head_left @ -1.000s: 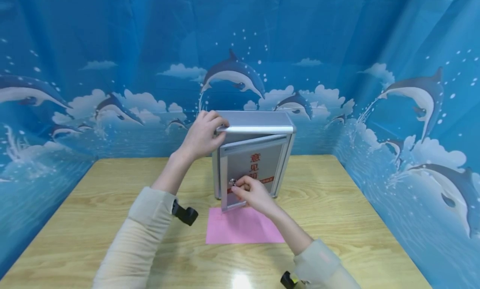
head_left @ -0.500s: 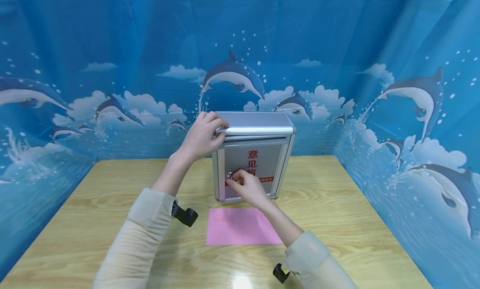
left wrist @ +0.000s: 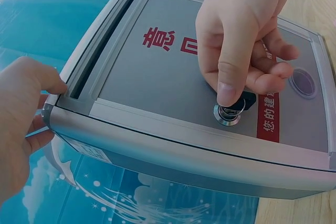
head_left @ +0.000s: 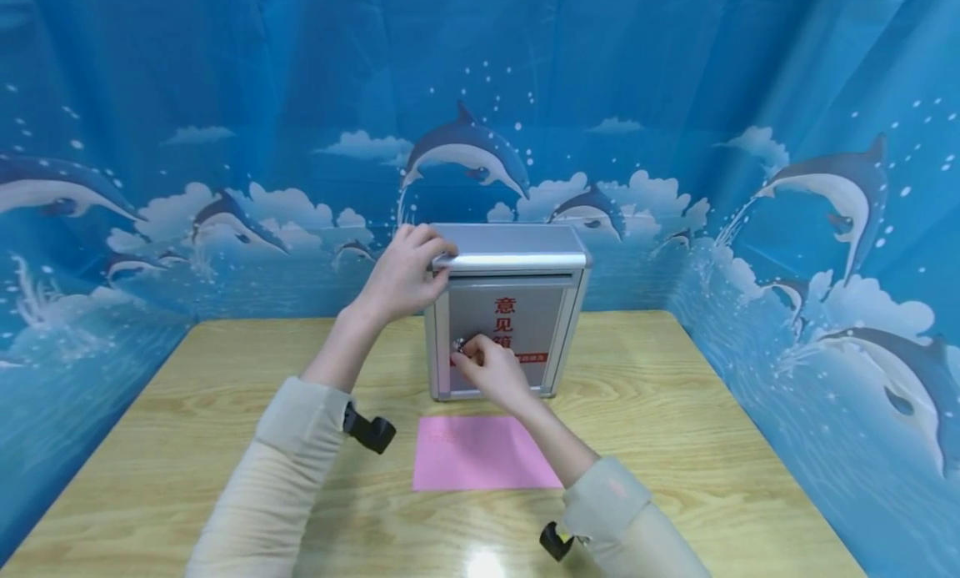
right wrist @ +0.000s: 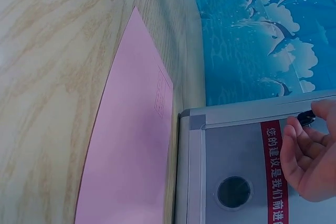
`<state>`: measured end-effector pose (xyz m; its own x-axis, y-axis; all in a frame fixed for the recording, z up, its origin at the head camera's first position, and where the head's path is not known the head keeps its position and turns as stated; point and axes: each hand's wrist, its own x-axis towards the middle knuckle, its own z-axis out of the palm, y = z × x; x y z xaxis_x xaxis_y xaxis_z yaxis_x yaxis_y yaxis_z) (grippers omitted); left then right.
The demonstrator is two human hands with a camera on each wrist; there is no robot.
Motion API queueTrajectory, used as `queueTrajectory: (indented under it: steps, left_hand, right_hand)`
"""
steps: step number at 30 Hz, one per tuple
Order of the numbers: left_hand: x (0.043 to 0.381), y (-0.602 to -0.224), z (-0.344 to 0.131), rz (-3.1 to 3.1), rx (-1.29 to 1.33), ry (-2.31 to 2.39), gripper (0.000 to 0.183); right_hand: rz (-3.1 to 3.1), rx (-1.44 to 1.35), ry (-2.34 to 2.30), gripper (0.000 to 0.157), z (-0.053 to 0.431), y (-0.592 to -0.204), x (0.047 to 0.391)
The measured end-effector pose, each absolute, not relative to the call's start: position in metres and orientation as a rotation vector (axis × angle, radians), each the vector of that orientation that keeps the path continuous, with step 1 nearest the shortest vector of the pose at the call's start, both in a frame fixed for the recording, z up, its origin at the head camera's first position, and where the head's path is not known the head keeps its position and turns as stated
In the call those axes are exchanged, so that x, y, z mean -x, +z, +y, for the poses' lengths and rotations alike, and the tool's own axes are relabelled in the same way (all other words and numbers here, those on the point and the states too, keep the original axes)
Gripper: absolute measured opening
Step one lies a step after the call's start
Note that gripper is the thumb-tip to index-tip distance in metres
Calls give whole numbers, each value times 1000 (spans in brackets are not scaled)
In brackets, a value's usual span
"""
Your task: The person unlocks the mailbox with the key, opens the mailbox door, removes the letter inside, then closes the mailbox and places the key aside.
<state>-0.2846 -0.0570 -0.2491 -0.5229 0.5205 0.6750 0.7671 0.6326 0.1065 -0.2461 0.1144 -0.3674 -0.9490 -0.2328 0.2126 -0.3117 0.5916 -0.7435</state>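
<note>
A silver metal suggestion box (head_left: 517, 238) with red Chinese lettering stands upright on the table. My left hand (head_left: 407, 269) grips its top left corner, fingers over the top and side in the head view. My right hand (head_left: 497, 374) is at the left side of the front door (head_left: 542, 315), thumb and finger pinching a small black-headed key (left wrist: 249, 99). That key sits in the round chrome lock (left wrist: 227, 119). The door lies flush in its frame, just under a narrow dark slot (left wrist: 105, 44). Curled fingers partly cover the lettering and the red strip (right wrist: 274, 166).
A pink sheet (head_left: 480, 457) with small red print lies flat on the wood-grain table (head_left: 247, 444), just in front of the box. Behind and at the sides hangs a blue dolphin curtain (head_left: 300, 77). A round window (right wrist: 234, 192) is set low in the door.
The door, ajar one second ago, has swung inward and now lies against the box frame. My right hand moved with it, slightly left and away from me. My left hand stayed on the corner.
</note>
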Motion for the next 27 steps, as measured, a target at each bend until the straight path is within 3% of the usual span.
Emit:
queueTrajectory:
  steps: [4,8,13,22,27]
  left_hand:
    - [284,-249,-57,-2262,996,-511,20]
    - [284,-250,-57,-2272,996,-501,23]
    - [284,-250,-57,-2275,995,-495,24]
    - [284,-250,-56,-2272,988,-494,24]
    - [283,-250,-57,-2282,982,-493,24]
  right_hand:
    - [-2712,-463,1254,24,113,-368,246]
    - [-2681,-524,901,23,110,-369,245]
    - [-2516,-552,494,35,104,-372,244]
    - [-2495,-511,548,37,98,-372,245]
    - [-2646,-423,1011,36,103,-373,245]
